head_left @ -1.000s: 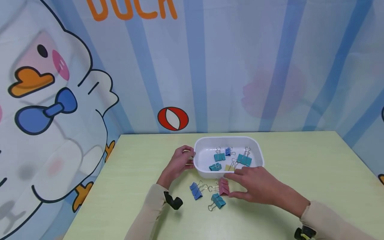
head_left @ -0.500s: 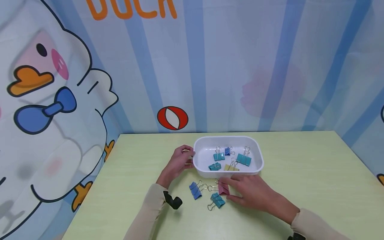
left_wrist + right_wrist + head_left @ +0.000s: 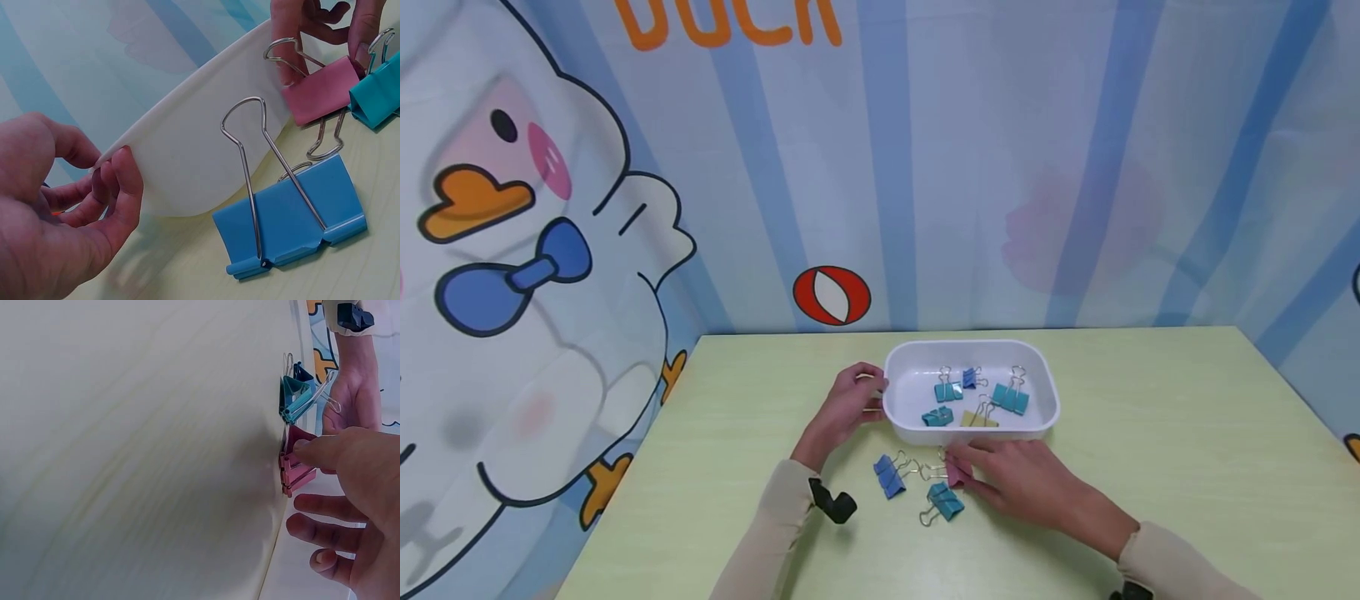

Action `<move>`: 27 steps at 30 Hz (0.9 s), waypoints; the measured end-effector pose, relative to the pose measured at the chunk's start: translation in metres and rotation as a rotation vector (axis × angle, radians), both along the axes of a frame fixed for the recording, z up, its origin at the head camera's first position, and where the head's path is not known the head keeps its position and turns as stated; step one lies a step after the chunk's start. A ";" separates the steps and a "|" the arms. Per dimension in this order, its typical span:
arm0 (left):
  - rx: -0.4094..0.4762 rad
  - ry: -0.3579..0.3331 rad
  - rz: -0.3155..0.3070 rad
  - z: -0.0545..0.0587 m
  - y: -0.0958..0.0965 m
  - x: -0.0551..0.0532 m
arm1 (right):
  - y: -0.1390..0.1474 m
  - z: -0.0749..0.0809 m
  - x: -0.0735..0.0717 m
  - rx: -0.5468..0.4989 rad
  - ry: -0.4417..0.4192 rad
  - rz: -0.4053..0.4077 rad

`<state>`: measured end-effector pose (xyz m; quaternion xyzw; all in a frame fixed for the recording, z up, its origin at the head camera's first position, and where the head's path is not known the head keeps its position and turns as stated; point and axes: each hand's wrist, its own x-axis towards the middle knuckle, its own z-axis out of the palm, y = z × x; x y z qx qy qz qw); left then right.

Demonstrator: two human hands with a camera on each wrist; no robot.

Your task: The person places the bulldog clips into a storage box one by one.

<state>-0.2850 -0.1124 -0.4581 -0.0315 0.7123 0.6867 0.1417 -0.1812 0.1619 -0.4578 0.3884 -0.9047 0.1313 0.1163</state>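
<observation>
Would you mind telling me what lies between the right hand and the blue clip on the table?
In the head view, the pink clip lies there, pinched by the right hand.

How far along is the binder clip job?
Probably over half, if all go in the white tray. Done: three teal clips, a small blue clip and a yellow clip lie inside. In hand: right hand pinches the pink clip; left hand holds the tray. Left: loose blue clip, loose teal clip on the table.

The right grip [image 3: 1026,483] partly hides the pink clip [image 3: 956,473], and the top edge crops the orange lettering [image 3: 724,32].
</observation>
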 end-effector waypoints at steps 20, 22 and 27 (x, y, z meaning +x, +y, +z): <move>-0.006 0.009 0.001 0.000 0.000 0.001 | 0.002 -0.006 0.001 -0.025 -0.106 0.003; -0.002 0.010 0.002 0.000 0.000 0.001 | 0.002 -0.007 0.001 -0.026 -0.124 -0.003; -0.002 0.010 0.000 0.000 0.000 0.001 | 0.002 -0.006 0.001 -0.014 -0.137 -0.013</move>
